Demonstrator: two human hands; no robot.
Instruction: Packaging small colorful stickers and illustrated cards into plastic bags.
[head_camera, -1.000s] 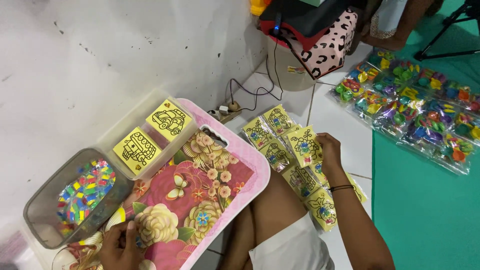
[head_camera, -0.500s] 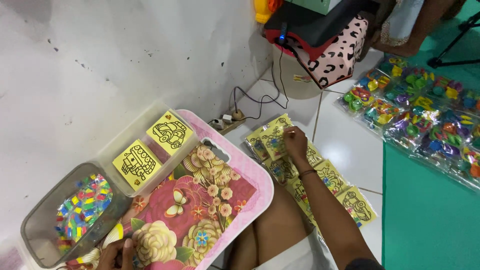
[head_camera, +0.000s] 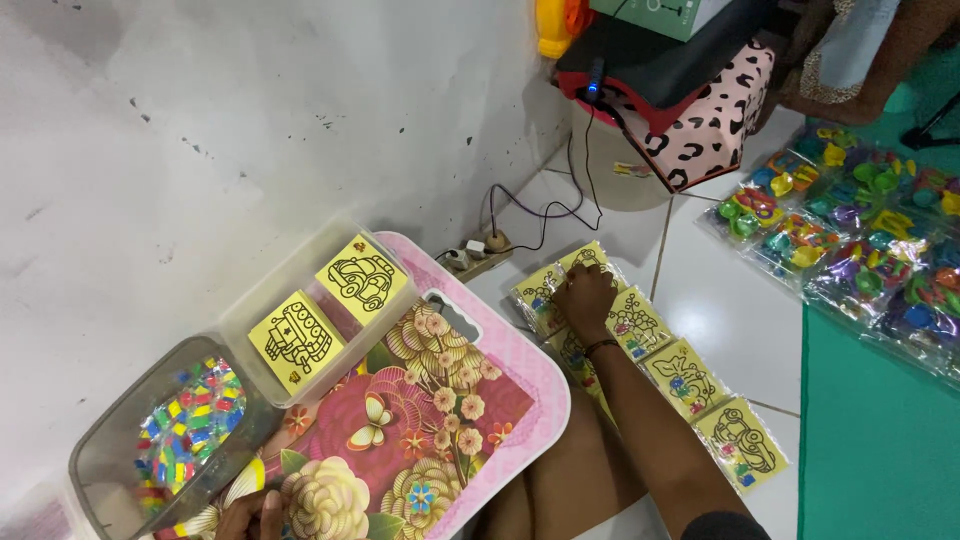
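We're reaching w/ the right hand onto the row of yellow picture packets lying on the white floor tiles, center-right of the frame. The fingers are curling down over the top packets at the far end of the row, pressing or pinching one; we can't tell if any packet is actually lifted, since the hand hides the contact. The rest of the packets are trailing toward the lower right, overlapping, in clear sleeves.

The left hand is sitting at the bottom edge, lower left, resting on the flowered pink lap tray; only the knuckles are showing, so its grip can't be told.

Left of the tray, a clear box is holding two yellow cards w/ black line drawings, & next to it, lower left, a gray tub of colored bits is touching that box.

Farther out: a power strip w/ cords by the wall, a leopard-print bag at top center-right, bags of bright plastic toys at the right on a green mat.

Risks, as we're judging it: the sleeves look slick & stacked, so pinching one may be dragging its neighbor along or fanning the row apart. The tray is hanging over the knee, so a shift of the leg could be tipping it toward the tub & box.
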